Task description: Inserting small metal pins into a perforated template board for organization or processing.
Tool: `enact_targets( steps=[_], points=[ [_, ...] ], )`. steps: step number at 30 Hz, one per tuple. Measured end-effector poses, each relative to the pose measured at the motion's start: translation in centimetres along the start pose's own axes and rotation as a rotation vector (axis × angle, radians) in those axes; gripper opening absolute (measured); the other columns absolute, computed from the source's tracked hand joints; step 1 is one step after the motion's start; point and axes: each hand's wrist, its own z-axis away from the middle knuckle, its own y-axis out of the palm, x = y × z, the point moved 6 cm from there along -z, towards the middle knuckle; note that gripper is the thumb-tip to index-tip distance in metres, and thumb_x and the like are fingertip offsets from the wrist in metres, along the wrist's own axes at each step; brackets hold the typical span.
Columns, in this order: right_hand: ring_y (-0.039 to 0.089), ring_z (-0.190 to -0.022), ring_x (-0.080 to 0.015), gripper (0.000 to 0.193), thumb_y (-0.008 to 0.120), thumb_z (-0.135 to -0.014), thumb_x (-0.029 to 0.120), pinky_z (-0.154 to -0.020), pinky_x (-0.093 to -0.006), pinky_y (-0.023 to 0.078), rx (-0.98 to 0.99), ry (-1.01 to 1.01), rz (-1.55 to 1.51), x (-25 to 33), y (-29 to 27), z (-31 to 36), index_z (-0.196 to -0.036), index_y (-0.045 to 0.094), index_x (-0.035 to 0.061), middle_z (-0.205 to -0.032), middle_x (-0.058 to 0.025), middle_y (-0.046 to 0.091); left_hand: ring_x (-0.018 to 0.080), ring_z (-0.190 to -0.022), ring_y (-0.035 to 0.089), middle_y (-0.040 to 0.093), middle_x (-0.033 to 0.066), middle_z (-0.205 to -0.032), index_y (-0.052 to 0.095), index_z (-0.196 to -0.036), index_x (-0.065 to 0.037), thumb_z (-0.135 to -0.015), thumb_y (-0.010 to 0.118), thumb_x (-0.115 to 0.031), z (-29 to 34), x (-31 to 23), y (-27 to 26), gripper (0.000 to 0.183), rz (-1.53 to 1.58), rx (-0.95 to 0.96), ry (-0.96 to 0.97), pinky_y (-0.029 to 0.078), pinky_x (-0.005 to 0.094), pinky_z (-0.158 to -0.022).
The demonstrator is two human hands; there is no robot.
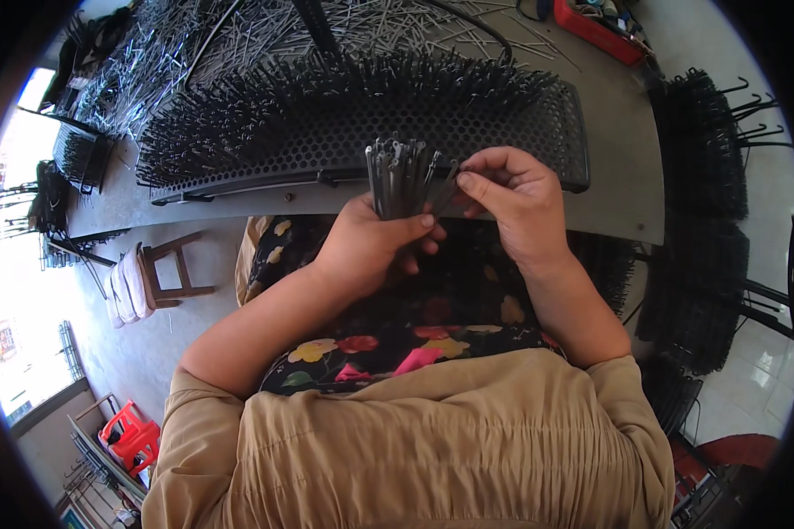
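In front of my chest, my left hand (375, 238) is closed round a bundle of thin dark metal rods (397, 176), held upright with their small looped ends on top. My right hand (525, 198) is beside it, thumb and forefinger pinched on one thin metal rod (448, 187) that leans at the bundle's right side. Just beyond both hands stands a long black perforated rack (344, 145), its holes filled along the back with many upright dark rods (265, 106). The lower part of the bundle is hidden by my left fingers.
The rack rests on a grey table (617, 176). Loose silvery rods (176, 44) lie heaped behind it, and a red bin (600, 31) sits at the far right. Racks of dark rods (701, 150) stand right of the table. A wooden stool (172, 269) and red plastic chair (131, 436) are at left.
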Motion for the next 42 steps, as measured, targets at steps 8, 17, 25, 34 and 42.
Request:
enact_targets(
  steps=[8, 17, 25, 34, 42],
  points=[
    [0.066, -0.08, -0.0153, 0.014, 0.062, -0.085, -0.001, -0.06, -0.023, 0.052, -0.086, -0.135, -0.047, 1.0, -1.9, -0.2, -0.099, 0.06, 0.0011, -0.091, -0.0115, 0.067, 0.0154, -0.073, 0.065, 0.066, 0.0088, -0.087, 0.058, -0.102, -0.003, -0.088, 0.063, -0.011, -0.2, 0.6, 0.7, 0.017, 0.028, -0.062, -0.008, 0.049, 0.0246, -0.051],
    [0.066, -0.083, -0.0167, 0.011, 0.062, -0.088, -0.003, -0.063, -0.0217, 0.049, -0.387, -0.709, 0.235, 7.7, -10.1, -2.2, -0.099, 0.06, -0.0023, -0.098, -0.0181, 0.069, 0.0173, -0.071, 0.066, 0.067, 0.0094, -0.084, 0.06, -0.098, -0.003, -0.088, 0.063, -0.012, -1.2, 1.5, -0.3, 0.014, 0.024, -0.149, -0.082, 0.048, 0.0276, -0.052],
    [0.066, -0.081, -0.0149, 0.011, 0.062, -0.088, -0.004, -0.062, -0.0206, 0.048, -0.331, -0.699, 0.313, 7.4, -10.5, -2.8, -0.098, 0.061, -0.0033, -0.097, -0.017, 0.069, 0.0162, -0.07, 0.065, 0.067, 0.0079, -0.081, 0.061, -0.095, -0.003, -0.088, 0.064, -0.012, -1.4, 1.6, -0.2, 0.012, 0.011, -0.151, -0.08, 0.048, 0.0273, -0.052],
    [0.067, -0.082, -0.0124, 0.012, 0.063, -0.085, -0.007, -0.068, -0.0196, 0.051, -0.097, -0.817, 0.739, 9.1, -6.9, -4.0, -0.094, 0.067, -0.002, -0.093, -0.0097, 0.07, 0.0154, -0.068, 0.064, 0.067, 0.0078, -0.082, 0.061, -0.095, -0.004, -0.087, 0.064, -0.012, -1.5, 1.6, -0.4, 0.012, 0.004, -0.157, -0.078, 0.048, 0.0261, -0.052],
    [0.067, -0.083, -0.0116, 0.014, 0.064, -0.083, -0.007, -0.075, -0.0212, 0.053, -0.132, -0.898, 0.876, 8.5, -5.3, -4.2, -0.095, 0.07, -0.0011, -0.089, -0.0088, 0.071, 0.0151, -0.069, 0.064, 0.067, 0.0076, -0.082, 0.06, -0.097, -0.004, -0.087, 0.064, -0.012, -1.4, 1.4, -0.7, 0.013, -0.015, -0.158, -0.063, 0.048, 0.026, -0.052]
  ],
)
